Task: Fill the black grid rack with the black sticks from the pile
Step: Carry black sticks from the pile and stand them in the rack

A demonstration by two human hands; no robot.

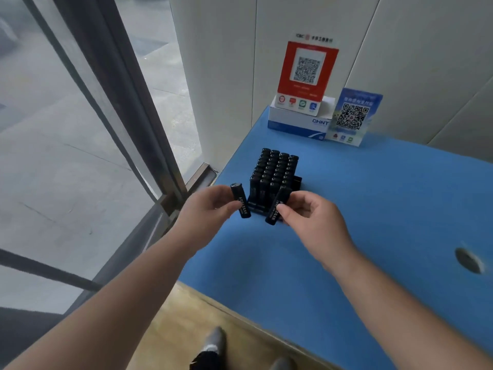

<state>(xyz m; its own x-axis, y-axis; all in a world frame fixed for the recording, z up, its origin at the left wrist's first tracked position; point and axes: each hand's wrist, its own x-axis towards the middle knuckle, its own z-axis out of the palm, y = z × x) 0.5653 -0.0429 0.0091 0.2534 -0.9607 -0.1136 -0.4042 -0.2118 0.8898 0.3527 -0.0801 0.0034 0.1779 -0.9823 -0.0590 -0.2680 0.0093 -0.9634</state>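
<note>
The black grid rack stands on the blue table, packed with several upright black sticks. My left hand pinches one black stick, tilted, just left of the rack's near end. My right hand grips another black stick, leaning against the rack's front right corner. White lettering runs along both held sticks. No pile of loose sticks is in view.
A white CHNT box carries a red QR sign, with a blue QR card beside it, at the table's far end by the white wall. A round hole sits in the table at right. A glass door frame stands left.
</note>
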